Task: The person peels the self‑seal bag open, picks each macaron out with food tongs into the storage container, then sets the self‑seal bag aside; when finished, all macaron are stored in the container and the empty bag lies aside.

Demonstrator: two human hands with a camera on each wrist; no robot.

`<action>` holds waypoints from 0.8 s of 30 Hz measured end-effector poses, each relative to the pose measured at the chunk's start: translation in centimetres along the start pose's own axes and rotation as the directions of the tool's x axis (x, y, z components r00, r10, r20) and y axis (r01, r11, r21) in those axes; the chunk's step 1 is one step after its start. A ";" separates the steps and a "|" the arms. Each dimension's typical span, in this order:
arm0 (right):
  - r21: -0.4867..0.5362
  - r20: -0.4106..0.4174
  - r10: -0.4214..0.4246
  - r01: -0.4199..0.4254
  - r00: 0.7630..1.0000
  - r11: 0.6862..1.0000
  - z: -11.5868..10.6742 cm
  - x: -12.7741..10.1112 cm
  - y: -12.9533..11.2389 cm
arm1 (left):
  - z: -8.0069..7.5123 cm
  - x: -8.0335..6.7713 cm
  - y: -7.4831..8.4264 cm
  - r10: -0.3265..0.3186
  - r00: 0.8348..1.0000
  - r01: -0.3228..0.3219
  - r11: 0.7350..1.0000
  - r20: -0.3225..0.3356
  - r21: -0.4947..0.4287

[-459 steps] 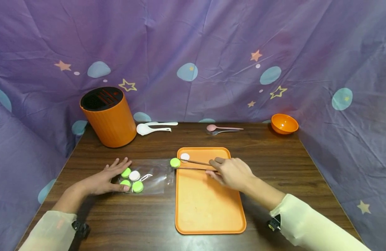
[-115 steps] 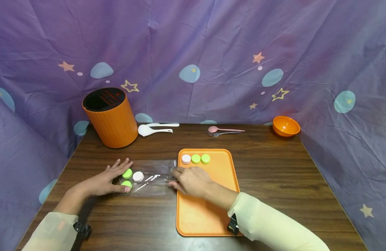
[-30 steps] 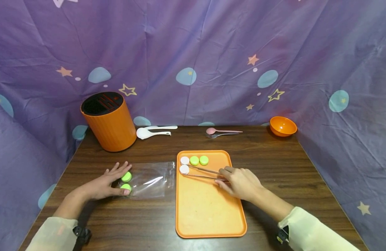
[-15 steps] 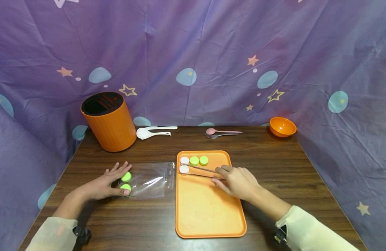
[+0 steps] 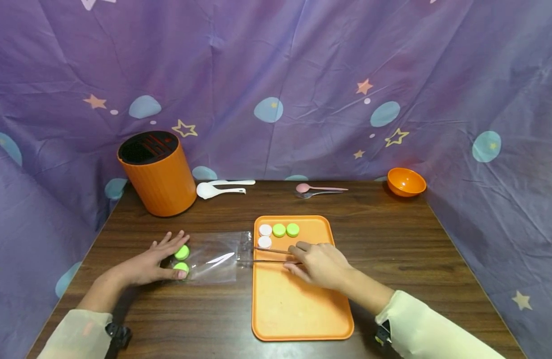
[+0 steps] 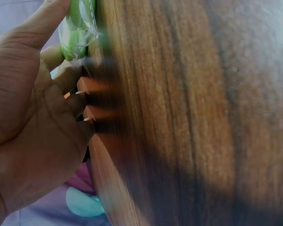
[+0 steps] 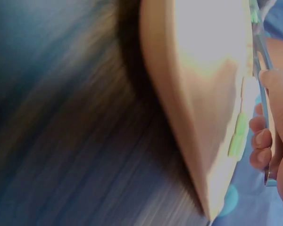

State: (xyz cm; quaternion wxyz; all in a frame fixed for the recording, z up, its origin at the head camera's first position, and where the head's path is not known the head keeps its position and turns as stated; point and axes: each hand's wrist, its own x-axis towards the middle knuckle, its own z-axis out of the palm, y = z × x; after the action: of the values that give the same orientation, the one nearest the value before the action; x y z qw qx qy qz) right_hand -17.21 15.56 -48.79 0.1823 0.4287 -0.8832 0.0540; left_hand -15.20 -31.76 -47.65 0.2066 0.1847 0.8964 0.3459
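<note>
Right hand (image 5: 318, 263) is gripping thin metal tongs (image 5: 270, 255) over the flat orange plastic tray (image 5: 302, 309), tips reaching left of it toward the clear plastic bag (image 5: 215, 257); left hand (image 5: 152, 259), fingers flat, is pressing the bag's left end beside two round green caps (image 5: 182, 253); caps probably light, hard, slippery; best pinched across the rim.

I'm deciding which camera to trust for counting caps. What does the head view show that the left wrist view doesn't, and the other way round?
Only the head view shows the orange tray with four caps, the tongs in the right hand and the orange holder.

Only the left wrist view shows the palm side of the left hand.

Both show the clear bag with its green caps.
</note>
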 end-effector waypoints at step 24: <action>-0.022 0.095 -0.103 0.105 0.990 0.994 2.5 6.4 -5.3 | -0.1 -0.2 -0.2 0.016 1.000 -0.016 1.000 -0.002 0.013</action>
State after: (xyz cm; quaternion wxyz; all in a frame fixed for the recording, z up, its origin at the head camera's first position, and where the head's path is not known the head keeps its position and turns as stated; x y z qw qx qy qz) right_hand -17.40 6.94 -49.08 0.1490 0.4738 -0.8679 0.0125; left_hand -15.12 -32.04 -47.67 0.2019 0.1929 0.8972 0.3421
